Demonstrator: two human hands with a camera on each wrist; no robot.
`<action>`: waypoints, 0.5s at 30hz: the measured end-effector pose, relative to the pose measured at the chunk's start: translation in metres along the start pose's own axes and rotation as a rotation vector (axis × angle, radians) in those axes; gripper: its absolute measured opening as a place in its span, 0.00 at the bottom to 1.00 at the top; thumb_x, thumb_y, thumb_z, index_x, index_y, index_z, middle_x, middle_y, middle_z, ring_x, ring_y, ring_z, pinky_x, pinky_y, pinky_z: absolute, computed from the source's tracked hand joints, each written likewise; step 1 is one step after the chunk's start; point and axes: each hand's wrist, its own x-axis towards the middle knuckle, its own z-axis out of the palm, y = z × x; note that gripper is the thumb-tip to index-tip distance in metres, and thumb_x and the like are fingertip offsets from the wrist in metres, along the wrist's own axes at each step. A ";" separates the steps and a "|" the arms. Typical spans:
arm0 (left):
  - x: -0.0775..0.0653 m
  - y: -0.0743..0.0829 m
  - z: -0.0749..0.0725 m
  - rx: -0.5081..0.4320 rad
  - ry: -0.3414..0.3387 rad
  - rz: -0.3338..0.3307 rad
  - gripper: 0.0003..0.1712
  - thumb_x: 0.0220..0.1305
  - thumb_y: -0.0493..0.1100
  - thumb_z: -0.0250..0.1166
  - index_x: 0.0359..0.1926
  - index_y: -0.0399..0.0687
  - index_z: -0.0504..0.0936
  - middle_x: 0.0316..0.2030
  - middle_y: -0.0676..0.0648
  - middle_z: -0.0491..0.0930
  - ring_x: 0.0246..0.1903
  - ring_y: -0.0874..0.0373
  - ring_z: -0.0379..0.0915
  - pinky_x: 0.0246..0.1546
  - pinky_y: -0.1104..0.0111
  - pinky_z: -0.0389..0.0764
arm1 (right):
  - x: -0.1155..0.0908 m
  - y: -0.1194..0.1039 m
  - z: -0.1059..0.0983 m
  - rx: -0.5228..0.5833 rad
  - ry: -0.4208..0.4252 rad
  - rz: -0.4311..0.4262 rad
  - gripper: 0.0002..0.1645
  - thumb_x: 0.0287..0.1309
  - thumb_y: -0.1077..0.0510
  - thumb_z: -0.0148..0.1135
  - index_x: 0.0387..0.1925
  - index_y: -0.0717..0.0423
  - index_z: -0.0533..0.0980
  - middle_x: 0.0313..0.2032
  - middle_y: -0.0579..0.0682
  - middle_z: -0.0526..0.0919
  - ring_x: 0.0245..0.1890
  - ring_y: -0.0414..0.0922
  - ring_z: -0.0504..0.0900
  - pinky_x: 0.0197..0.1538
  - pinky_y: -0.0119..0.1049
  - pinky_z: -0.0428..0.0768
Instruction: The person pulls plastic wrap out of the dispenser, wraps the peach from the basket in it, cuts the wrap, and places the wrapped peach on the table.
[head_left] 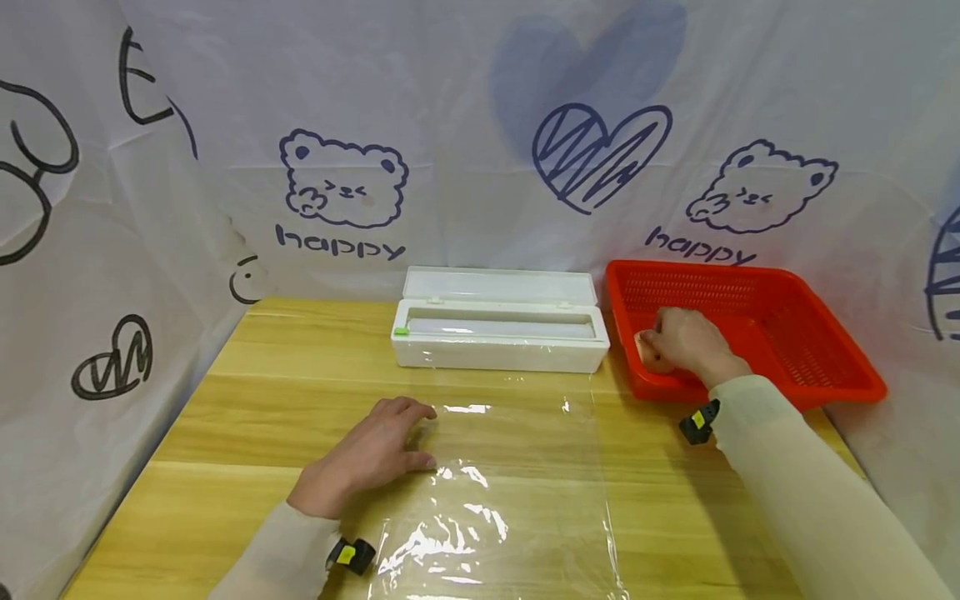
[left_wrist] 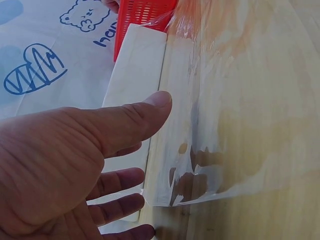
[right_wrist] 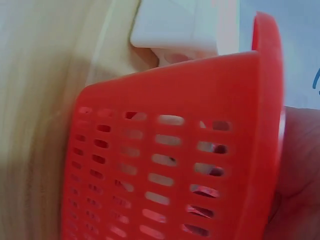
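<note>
Right grip (head_left: 686,340) pinches a pale piece (head_left: 643,350) in the red slotted basket (head_left: 832,342), left side; right-wrist view gets only glimpses through slots. Left grip (head_left: 375,450) spread at edge of glossy clear film (head_left: 525,492). Head view alone shows the white dispenser's (head_left: 502,357) raised lid. Woodgrain counter (head_left: 225,450). Backdrop (head_left: 465,92) reads "happy" twice.

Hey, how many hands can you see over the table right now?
2. The left hand is by the left edge of the clear film; the right hand is in the red basket, holding a pale item partly hidden by its fingers.
</note>
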 end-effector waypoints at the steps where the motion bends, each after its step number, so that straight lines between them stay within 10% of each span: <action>1: 0.000 0.000 0.000 0.001 -0.001 0.001 0.36 0.51 0.55 0.74 0.59 0.47 0.74 0.57 0.42 0.74 0.59 0.45 0.65 0.61 0.53 0.69 | 0.000 0.000 0.001 -0.006 0.003 -0.006 0.17 0.65 0.48 0.55 0.38 0.59 0.71 0.29 0.56 0.76 0.31 0.51 0.75 0.32 0.40 0.73; 8: -0.001 -0.002 0.001 0.004 -0.005 -0.002 0.36 0.51 0.55 0.74 0.59 0.48 0.75 0.58 0.43 0.74 0.59 0.45 0.65 0.61 0.53 0.69 | -0.003 -0.001 0.001 0.040 -0.096 0.058 0.42 0.60 0.41 0.60 0.61 0.69 0.59 0.44 0.65 0.72 0.42 0.58 0.72 0.45 0.53 0.78; 15: -0.001 -0.002 0.002 0.004 -0.012 -0.008 0.36 0.51 0.56 0.74 0.59 0.49 0.74 0.58 0.43 0.73 0.59 0.44 0.64 0.61 0.52 0.69 | -0.001 0.008 0.005 0.075 -0.253 0.119 0.34 0.58 0.42 0.58 0.54 0.64 0.65 0.36 0.59 0.76 0.35 0.52 0.76 0.32 0.38 0.75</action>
